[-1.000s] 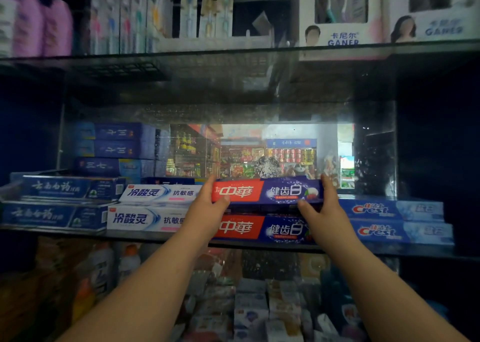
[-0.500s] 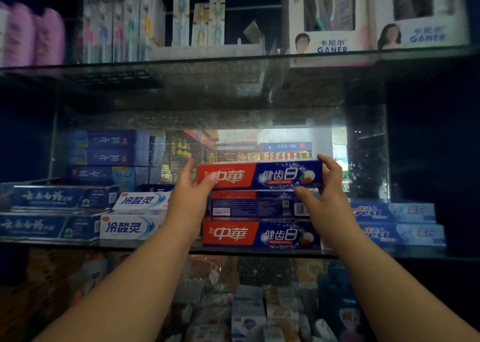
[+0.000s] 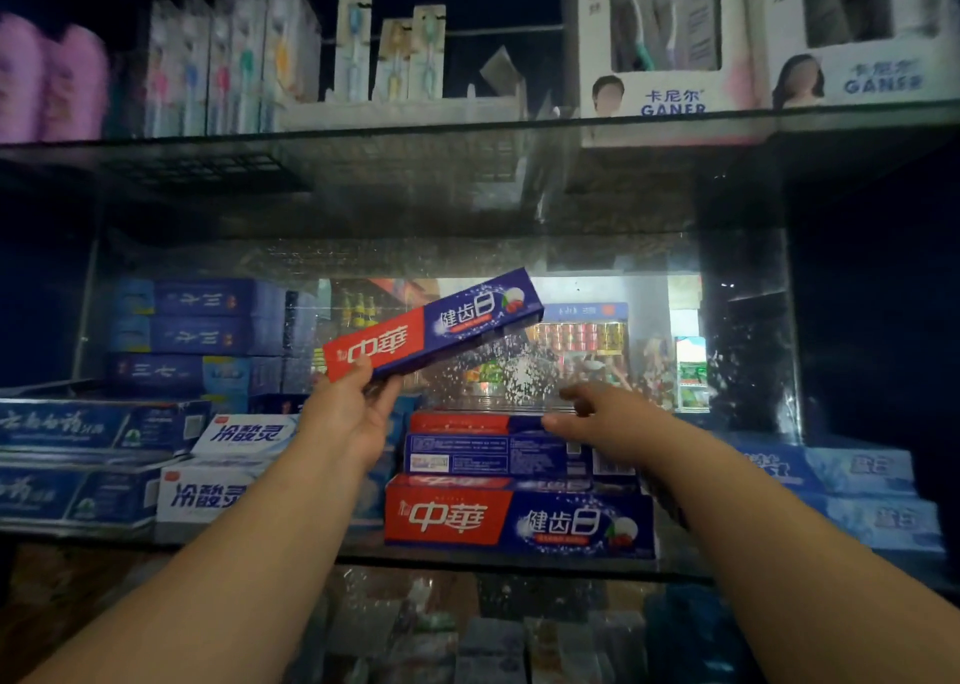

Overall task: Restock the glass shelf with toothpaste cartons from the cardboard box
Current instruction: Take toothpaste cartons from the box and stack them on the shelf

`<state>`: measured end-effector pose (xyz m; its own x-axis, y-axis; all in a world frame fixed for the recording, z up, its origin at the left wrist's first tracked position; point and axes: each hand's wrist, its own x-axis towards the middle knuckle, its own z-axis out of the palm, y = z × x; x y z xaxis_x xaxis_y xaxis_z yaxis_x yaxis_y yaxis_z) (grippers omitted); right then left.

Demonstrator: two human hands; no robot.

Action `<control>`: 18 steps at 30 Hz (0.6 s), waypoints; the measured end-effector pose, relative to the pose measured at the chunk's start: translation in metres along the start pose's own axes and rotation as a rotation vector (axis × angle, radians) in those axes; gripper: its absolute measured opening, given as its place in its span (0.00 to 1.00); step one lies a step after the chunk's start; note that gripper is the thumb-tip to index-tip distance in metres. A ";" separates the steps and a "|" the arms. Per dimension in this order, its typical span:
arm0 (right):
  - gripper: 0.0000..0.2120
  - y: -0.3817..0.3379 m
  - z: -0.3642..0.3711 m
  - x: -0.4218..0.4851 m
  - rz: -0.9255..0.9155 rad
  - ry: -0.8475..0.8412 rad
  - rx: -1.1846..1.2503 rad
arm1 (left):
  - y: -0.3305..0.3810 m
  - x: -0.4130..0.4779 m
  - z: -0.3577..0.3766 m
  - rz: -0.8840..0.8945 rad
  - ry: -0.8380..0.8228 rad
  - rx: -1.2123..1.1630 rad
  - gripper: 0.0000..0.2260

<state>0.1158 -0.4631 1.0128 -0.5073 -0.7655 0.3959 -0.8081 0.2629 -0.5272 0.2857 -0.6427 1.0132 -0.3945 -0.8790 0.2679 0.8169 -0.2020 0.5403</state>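
Note:
My left hand (image 3: 350,416) grips the red end of a red-and-blue toothpaste carton (image 3: 434,325), which is raised and tilted, its blue end up to the right. My right hand (image 3: 605,426) is empty, fingers spread, resting on the top of a stack of two like cartons. The upper one (image 3: 493,452) shows its printed back. The lower one (image 3: 519,520) faces front on the glass shelf (image 3: 493,561). No cardboard box is in view.
White-and-blue cartons (image 3: 244,434) and dark blue cartons (image 3: 78,429) lie to the left, Crest cartons (image 3: 857,470) to the right. A mirror back panel (image 3: 597,340) reflects a shop. The upper shelf (image 3: 415,132) carries toothbrush packs. Packets fill the shelf below.
The top carton has come off the stack. My right hand let go of its end and dropped onto the stack, while my left hand lifted and tilted the carton.

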 end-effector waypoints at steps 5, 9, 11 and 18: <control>0.26 -0.008 -0.011 0.027 0.035 -0.168 -0.374 | -0.009 0.009 0.003 0.030 0.032 0.059 0.19; 0.23 -0.006 -0.007 0.038 -0.002 -0.190 -0.437 | -0.018 0.012 0.009 0.014 0.035 0.092 0.11; 0.23 -0.003 -0.005 0.037 -0.026 -0.159 -0.411 | -0.020 0.014 0.010 0.011 0.022 0.108 0.10; 0.25 -0.015 -0.006 0.013 -0.168 -0.156 -0.385 | -0.021 0.019 0.016 0.058 -0.001 0.113 0.11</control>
<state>0.1202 -0.4736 1.0301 -0.3326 -0.8876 0.3187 -0.9428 0.3047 -0.1352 0.2547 -0.6487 1.0197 -0.3485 -0.8872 0.3024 0.7856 -0.1006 0.6105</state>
